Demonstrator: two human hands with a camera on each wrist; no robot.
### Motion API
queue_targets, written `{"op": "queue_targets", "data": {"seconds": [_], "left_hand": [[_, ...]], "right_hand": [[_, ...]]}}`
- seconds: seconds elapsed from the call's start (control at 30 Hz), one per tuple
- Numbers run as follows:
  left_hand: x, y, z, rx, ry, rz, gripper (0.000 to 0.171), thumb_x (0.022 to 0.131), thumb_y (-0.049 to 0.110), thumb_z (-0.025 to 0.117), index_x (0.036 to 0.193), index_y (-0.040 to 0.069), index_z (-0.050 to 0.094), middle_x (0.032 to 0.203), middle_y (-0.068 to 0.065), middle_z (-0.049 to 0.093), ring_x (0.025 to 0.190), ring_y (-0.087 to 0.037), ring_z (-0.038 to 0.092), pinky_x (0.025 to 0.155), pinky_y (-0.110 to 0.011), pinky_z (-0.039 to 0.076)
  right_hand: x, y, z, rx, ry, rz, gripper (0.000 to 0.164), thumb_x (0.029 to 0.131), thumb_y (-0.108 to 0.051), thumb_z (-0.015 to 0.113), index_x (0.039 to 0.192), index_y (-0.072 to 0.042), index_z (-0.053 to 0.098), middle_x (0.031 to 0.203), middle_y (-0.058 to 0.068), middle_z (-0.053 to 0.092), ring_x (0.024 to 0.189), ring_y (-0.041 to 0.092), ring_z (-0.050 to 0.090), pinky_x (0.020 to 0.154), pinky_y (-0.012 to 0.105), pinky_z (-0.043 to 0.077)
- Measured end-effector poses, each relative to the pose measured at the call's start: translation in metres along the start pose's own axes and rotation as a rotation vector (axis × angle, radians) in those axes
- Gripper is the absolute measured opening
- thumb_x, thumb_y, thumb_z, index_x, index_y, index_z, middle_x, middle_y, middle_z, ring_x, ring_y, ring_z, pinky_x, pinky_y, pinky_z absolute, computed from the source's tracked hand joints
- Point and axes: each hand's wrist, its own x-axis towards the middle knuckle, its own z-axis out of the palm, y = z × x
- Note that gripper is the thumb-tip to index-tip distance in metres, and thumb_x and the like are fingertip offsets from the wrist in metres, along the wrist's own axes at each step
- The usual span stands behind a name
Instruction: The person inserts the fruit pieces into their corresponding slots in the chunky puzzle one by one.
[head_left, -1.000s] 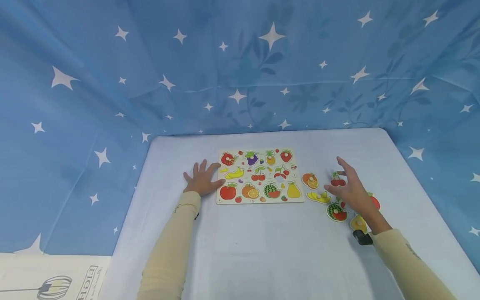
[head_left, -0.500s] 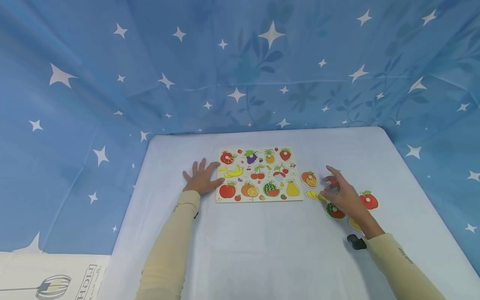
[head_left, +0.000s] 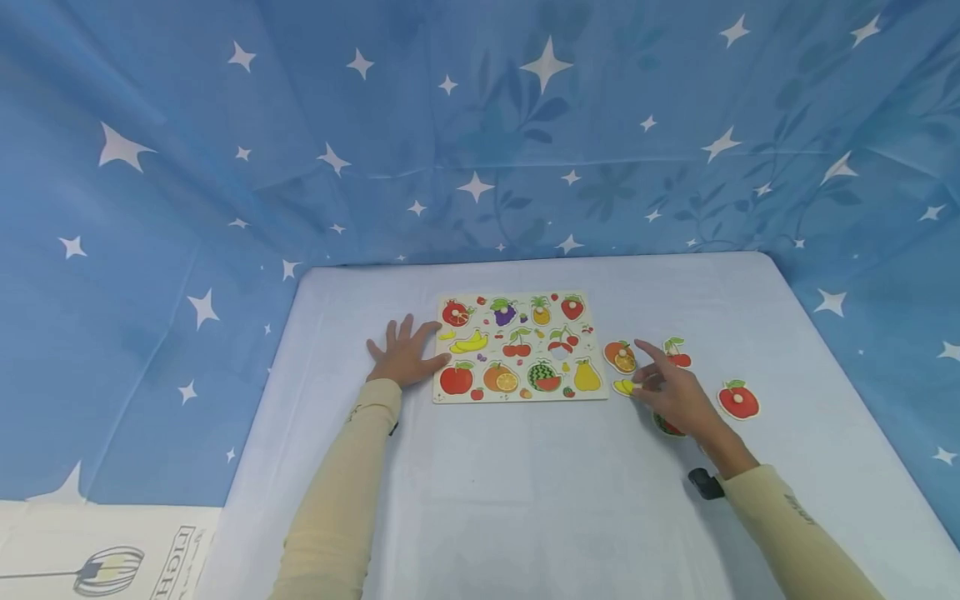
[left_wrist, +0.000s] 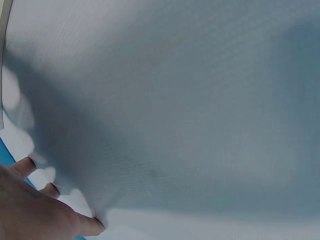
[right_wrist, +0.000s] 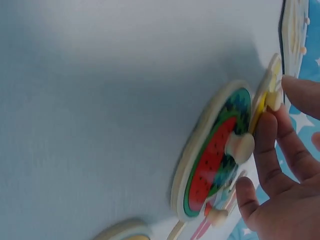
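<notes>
My left hand (head_left: 401, 360) lies with spread fingers at the left edge of a fruit puzzle board (head_left: 450, 397); thumb and forefinger touch that edge. Over the loose pieces, my right hand (head_left: 678, 400) pinches the knob of a banana puzzle piece (right_wrist: 259, 107), partly covered by the fingers. A watermelon piece (right_wrist: 212, 160) with a wooden knob lies right beside it, below the hand. Just beyond the banana is an orange piece (head_left: 619, 357). On the board, pomegranate, grape, pineapple and strawberry pieces with knobs sit along the top row.
Cherries (head_left: 678, 357) and a red apple piece (head_left: 739, 402) lie right of the right hand. Partly hidden pieces lie beneath that hand. A white cloth covers the table (head_left: 525, 500); a blue star-patterned curtain (head_left: 420, 125) stands behind it.
My right hand has moved left and inward from over the cherries to the banana piece, its fingers closing. Cherries and apple are uncovered now. The left hand has stayed in place.
</notes>
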Motion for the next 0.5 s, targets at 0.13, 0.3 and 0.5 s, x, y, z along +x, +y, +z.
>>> {"op": "queue_targets", "data": {"seconds": [0.13,0.3,0.5], "left_hand": [[-0.0017,0.0011,-0.0029,0.0,-0.009,-0.003,0.075,0.086,0.064,0.059,0.15,0.038,0.031,0.163,-0.012,0.007,0.146,-0.045,-0.001,0.102,-0.079,-0.001],[-0.0023,0.0018,-0.0036,0.0,-0.005,-0.004,0.075,0.086,0.065,0.058,0.15,0.038,0.031,0.163,-0.012,0.007,0.146,-0.045,-0.002,0.102,-0.079,0.0],[-0.0027,0.0023,-0.0031,-0.001,0.001,-0.007,0.075,0.085,0.065,0.059,0.15,0.038,0.032,0.163,-0.012,0.008,0.147,-0.044,-0.001,0.103,-0.078,0.001]], "right_hand": [[0.0044,-0.0033,0.006,-0.083,0.017,-0.005,0.082,0.085,-0.01,0.074,0.153,-0.022,0.03,0.107,0.009,0.067,0.101,0.03,0.062,0.086,0.052,0.053],[0.0069,-0.006,0.0092,-0.142,0.034,-0.033,0.077,0.085,-0.006,0.073,0.151,-0.017,0.033,0.104,0.012,0.068,0.095,0.03,0.064,0.082,0.05,0.054],[0.0074,-0.0082,0.0102,-0.153,0.035,-0.014,0.084,0.086,-0.007,0.072,0.154,-0.015,0.024,0.104,0.015,0.068,0.097,0.033,0.064,0.086,0.054,0.052]]}}
